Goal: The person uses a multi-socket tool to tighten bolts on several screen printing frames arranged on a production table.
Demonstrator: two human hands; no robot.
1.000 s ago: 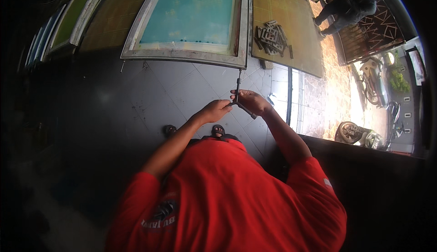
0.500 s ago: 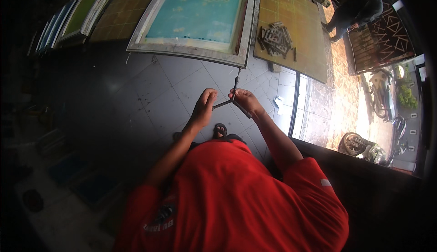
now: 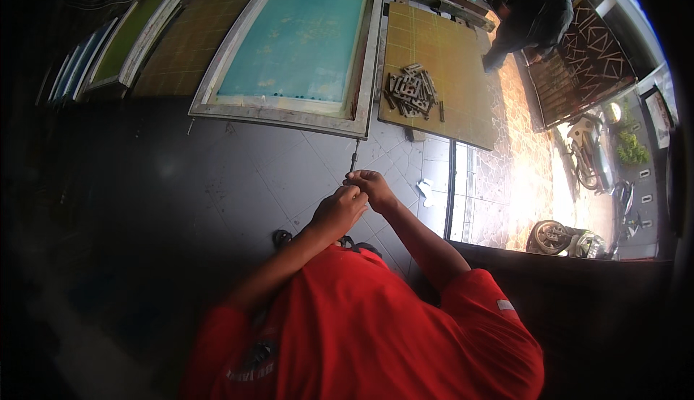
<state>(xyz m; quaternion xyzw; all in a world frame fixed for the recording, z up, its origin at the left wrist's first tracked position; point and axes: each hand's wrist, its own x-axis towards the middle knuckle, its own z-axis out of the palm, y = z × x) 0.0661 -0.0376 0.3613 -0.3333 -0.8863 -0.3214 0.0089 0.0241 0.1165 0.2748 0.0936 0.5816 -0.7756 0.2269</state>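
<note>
Landmark: the framed screen (image 3: 289,46), blue-green mesh in a scuffed pale frame. The dark shafted tool (image 3: 353,160) lies just off its near edge, close to its right corner, pointing toward that corner; a thin pin (image 3: 358,143) shows between tool and frame. Whether tool and pin are truly engaged is too small to tell. The right hand (image 3: 372,187), nearer the person than the framed screen's right corner, has thumb and fingertips pinching the lower visible end of the shaft. The left hand (image 3: 340,208), farther out from the same corner, has its fingers curled in against the right hand; whether they grip the tool's hidden part cannot be told. Risk, as judged: with the hands bunched together, either could block the other or get nipped if the tool turns. A sideways pull from the left could tilt the shaft off the pin's line, causing it to slip or bind. A pinch this slight might let the tool drop onto the floor tiles (image 3: 271,151) below the framed screen, near the sandalled foot (image 3: 282,237). Pushing too hard toward the corner could jolt the frame. To the framed screen's right, a loose heap of metal pieces (image 3: 413,91) sits on a yellowish board (image 3: 470,114); a knock there could scatter them. Another person (image 3: 538,20) stands beyond that board, well apart from the hands.
</note>
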